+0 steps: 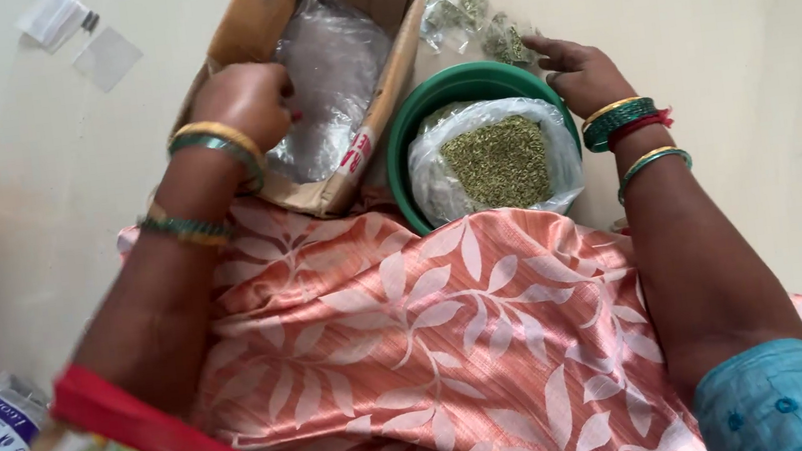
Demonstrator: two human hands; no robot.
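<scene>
The round green plastic bowl [407, 124] sits on the pale floor [752, 34] just beyond the person's lap, which is draped in orange cloth with a pale leaf pattern [415, 345]. Inside the bowl lies an open clear plastic bag of small greenish-brown seeds [497, 159], its mouth folded back over the rim.

To the left of the bowl, touching its side, stands an open brown cardboard box [248, 26] holding a stack of clear plastic pouches [333, 72]. The left hand [244, 100] is down in this box with its fingers curled onto the pouches. It looks to be pinching one, though the fingertips are hidden, so I cannot tell whether it grips anything.

Just past the bowl's far rim lie two small clear pouches already filled with seeds [478, 20]. The right hand [585, 73] rests at the bowl's far right rim, fingers extended and loosely open, touching the nearer filled pouch and clasping nothing.

The step in hand appears to be drawing a fresh empty pouch from the box while a filled one is set aside. Judging by this, the next move calls for separating a single thin pouch from the slippery stack and opening its mouth over the bowl.

Well to the left of the bowl, a few loose empty pouches [105, 56] lie on the floor.
</scene>
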